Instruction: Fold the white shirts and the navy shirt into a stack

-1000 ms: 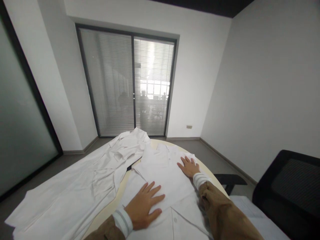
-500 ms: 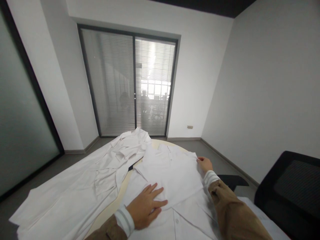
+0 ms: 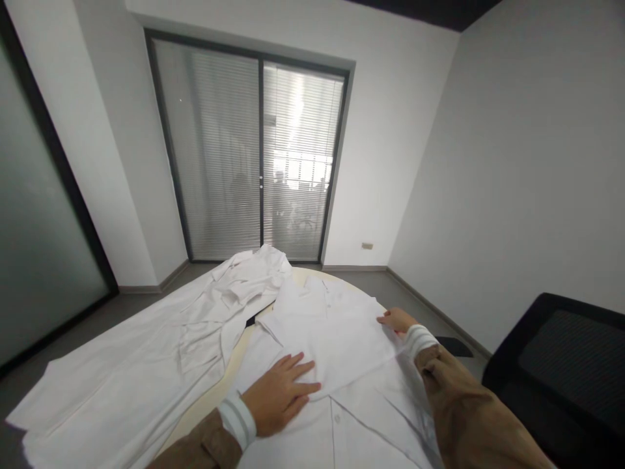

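Note:
A white shirt (image 3: 332, 332) lies spread on a pale round table (image 3: 208, 400), its buttons showing near me. My left hand (image 3: 280, 394) rests flat on the shirt's lower front, fingers stretched and slightly apart. My right hand (image 3: 398, 320) is at the shirt's right edge, fingers curled on the cloth there, seemingly pinching the fabric edge. Both my arms wear brown sleeves with white striped cuffs.
A second white garment (image 3: 161, 352), a long coat, sprawls over the table's left side and hangs off it. A black chair (image 3: 561, 371) stands at the right. Glass sliding doors with blinds (image 3: 254, 150) face me across grey floor.
My right hand has slid from the shirt's upper middle out to its right edge and curled onto the fabric. My left hand stays pressed flat in nearly the same spot.

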Available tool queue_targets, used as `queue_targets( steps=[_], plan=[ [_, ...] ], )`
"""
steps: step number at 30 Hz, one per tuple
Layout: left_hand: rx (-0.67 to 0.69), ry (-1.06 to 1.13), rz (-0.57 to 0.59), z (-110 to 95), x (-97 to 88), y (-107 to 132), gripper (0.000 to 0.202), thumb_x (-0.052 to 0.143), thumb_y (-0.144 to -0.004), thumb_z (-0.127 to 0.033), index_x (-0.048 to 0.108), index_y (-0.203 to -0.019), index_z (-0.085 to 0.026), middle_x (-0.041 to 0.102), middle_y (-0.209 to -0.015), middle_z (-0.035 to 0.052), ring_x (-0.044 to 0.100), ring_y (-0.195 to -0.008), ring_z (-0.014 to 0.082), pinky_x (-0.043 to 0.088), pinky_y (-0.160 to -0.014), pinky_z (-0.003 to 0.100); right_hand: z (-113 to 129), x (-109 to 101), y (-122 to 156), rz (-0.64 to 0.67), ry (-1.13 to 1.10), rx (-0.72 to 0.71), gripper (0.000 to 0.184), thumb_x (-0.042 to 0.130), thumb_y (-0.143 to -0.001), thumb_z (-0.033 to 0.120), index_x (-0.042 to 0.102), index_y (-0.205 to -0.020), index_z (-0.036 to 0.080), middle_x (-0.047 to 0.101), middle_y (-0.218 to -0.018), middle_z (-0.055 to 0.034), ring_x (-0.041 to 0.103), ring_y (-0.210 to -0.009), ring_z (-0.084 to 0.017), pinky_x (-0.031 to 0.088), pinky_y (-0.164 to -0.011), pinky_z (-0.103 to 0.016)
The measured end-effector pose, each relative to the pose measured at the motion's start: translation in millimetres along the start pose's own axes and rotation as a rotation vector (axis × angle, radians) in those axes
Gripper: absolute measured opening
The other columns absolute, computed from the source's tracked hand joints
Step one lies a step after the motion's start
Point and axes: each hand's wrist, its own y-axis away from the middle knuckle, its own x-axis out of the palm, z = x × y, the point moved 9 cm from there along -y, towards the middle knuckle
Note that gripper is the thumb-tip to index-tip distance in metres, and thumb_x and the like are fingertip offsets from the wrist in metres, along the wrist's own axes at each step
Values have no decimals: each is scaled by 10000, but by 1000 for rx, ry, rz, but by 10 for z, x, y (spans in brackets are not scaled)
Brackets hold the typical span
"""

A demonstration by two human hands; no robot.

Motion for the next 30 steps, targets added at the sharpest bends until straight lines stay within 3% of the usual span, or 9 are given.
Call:
queue_targets(
  steps=[4,7,10,13,16,19,22,26,30],
  plan=[
    [7,5,-2,8,22,10,442,469,-961,-287,501,-1398,-344,399,-1540,30,310,-1437,315,295,-1154,553,3,-48,138,44,93,7,158,600,-777,204,730,-833,136,707,-733,-77,675,-712,-208,497,-622,-266],
    [14,11,3,1,26,24,500,509,-934,-301,459,-1430,-339,379,-1552,32,293,-1443,319,283,-1159,555,114,-101,241,16,176,-14,252,518,-843,194,712,-994,135,715,-973,-145,675,-931,-247,506,-794,-326],
    [19,3,7,-12,18,31,545,537,-914,-317,431,-1449,-334,360,-1562,39,282,-1447,325,264,-1163,561,373,-59,419,-39,241,-87,399,459,-908,242,589,-1274,150,582,-1304,-207,539,-1218,-311,413,-993,-454],
    [10,-23,24,-6,30,28,553,535,-923,-355,409,-1461,-341,343,-1570,37,264,-1452,335,241,-1163,582,691,233,707,-12,323,-236,552,384,-964,426,365,-1478,227,373,-1525,-159,350,-1385,-323,296,-1096,-512],
    [-28,-59,19,57,56,31,510,458,-972,-418,387,-1473,-354,333,-1575,34,237,-1459,341,218,-1162,603,712,719,963,213,437,-212,700,262,-939,650,255,-1532,280,215,-1610,-114,187,-1453,-390,169,-1107,-646],
    [-158,-119,-21,255,60,68,482,375,-1002,-455,387,-1474,-360,334,-1574,45,243,-1456,348,214,-1150,624,648,924,1039,290,494,-180,766,201,-910,721,177,-1553,305,86,-1642,-77,42,-1479,-405,40,-1110,-681],
    [-294,-171,-33,501,23,149,490,405,-992,-422,402,-1472,-326,341,-1571,55,277,-1443,346,270,-1136,600,655,919,953,309,495,-231,755,196,-915,711,165,-1555,312,66,-1646,-61,19,-1489,-371,23,-1129,-645],
    [-321,-145,2,708,-87,253,497,500,-941,-413,503,-1413,-259,431,-1518,83,390,-1392,304,351,-1128,488,751,840,863,347,513,-252,730,230,-930,674,187,-1552,295,74,-1644,-72,35,-1491,-359,30,-1135,-624],
    [-481,-128,-15,996,-197,420,530,475,-932,-517,545,-1387,-254,416,-1521,119,343,-1410,362,294,-1140,557,1118,809,1011,242,542,-265,695,310,-945,575,236,-1542,228,44,-1645,-86,-11,-1486,-382,27,-1118,-661]
  ],
)
